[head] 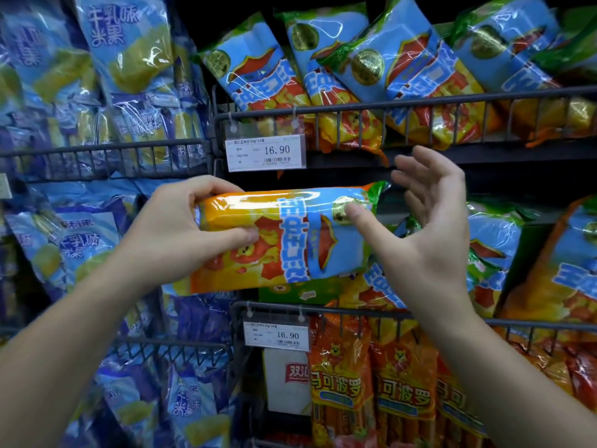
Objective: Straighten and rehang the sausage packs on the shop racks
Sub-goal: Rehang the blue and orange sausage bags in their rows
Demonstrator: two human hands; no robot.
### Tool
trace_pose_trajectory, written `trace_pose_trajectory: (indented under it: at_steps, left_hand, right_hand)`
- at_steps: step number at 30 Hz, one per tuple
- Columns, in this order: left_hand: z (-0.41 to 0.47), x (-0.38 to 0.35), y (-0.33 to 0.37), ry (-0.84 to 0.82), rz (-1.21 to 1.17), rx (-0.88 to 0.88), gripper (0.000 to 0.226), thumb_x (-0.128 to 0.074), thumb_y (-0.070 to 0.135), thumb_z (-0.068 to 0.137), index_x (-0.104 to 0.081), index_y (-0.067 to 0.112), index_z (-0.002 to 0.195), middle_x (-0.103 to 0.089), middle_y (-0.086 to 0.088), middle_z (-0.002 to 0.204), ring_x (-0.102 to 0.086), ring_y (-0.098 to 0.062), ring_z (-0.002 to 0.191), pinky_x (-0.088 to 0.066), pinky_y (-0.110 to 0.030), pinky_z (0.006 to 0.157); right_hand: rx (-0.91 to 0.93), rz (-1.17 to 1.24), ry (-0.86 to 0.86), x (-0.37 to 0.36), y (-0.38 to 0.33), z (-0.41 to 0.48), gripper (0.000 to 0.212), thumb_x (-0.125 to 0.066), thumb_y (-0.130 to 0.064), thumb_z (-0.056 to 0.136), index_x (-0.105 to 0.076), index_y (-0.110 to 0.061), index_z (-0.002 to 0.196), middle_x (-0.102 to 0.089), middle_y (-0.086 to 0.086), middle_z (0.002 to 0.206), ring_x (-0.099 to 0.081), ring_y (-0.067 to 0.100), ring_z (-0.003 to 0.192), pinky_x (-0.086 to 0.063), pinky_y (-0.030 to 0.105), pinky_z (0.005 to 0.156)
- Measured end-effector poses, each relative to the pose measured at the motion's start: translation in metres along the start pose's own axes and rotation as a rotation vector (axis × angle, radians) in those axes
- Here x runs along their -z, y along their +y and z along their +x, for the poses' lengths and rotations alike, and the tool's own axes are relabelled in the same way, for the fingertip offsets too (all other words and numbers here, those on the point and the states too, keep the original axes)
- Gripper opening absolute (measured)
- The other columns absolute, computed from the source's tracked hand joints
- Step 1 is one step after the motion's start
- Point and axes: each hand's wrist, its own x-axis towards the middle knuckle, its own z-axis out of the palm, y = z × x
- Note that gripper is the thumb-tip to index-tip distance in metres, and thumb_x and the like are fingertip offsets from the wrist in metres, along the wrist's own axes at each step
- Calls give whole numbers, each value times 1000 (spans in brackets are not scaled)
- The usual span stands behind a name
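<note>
My left hand (171,227) grips the orange end of the sausage pack (284,240), which lies sideways at centre frame. My right hand (429,227) is spread wide, with only the thumb touching the pack near its green end. Next I should close the right fingers on that end, turn the pack upright, and seat it behind the rail (355,311) at lower centre.

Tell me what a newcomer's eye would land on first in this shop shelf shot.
First, the orange-and-blue sausage pack held sideways at centre, its orange end gripped by the left hand while the right hand, fingers spread, touches its other end with the thumb. Next, the leaning packs crowded behind the upper rack rail, and the white 16.90 price tag hanging from it.
</note>
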Motion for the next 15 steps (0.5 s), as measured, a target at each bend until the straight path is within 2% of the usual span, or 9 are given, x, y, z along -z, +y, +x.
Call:
trace_pose_trajectory:
  at_steps: [3,6,9,12,15]
  left_hand:
    - [1,13,8,-29,37,-34,43,-84,40,56,-71,33,97,-72,18,91,-70,-4,78,-59,-36,72]
    - [5,21,15,-68,69,-66,41,-88,29,61,-72,33,99,-73,17,91,-71,-3,80,-59,-34,72]
    - [6,24,20,-110,81,-92,43,-86,33,57,-73,33,98,-73,17,92,-70,-1,81,-60,-29,70]
    - [7,24,23,-114,90,-118,47,-85,37,55,-72,35,100,-72,16,94,-69,-1,84,-59,-26,72]
    - [10,22,23,-96,102,-151,49,-91,27,58,-71,37,101,-71,15,93,-69,-2,85,-58,-28,74]
  right_hand:
    - [37,-96,-169,-2,-8,8,68,-82,-40,76,-51,-22,134,-61,-13,124,-57,-1,115,-45,16,96]
    - [9,-276,-420,-10,-16,15,64,-77,-58,70,-58,-32,126,-65,-19,113,-60,-2,106,-53,29,89]
    - [14,-468,-599,-15,-24,22,55,-69,-69,67,-59,-42,114,-67,-24,99,-64,-1,91,-56,40,78]
    - [19,-664,-717,-17,-32,27,49,-65,-73,70,-59,-44,109,-68,-21,93,-64,3,86,-55,39,74]
    - [-16,-602,-830,-23,-32,29,53,-66,-73,63,-61,-45,107,-69,-19,96,-65,5,89,-57,41,76]
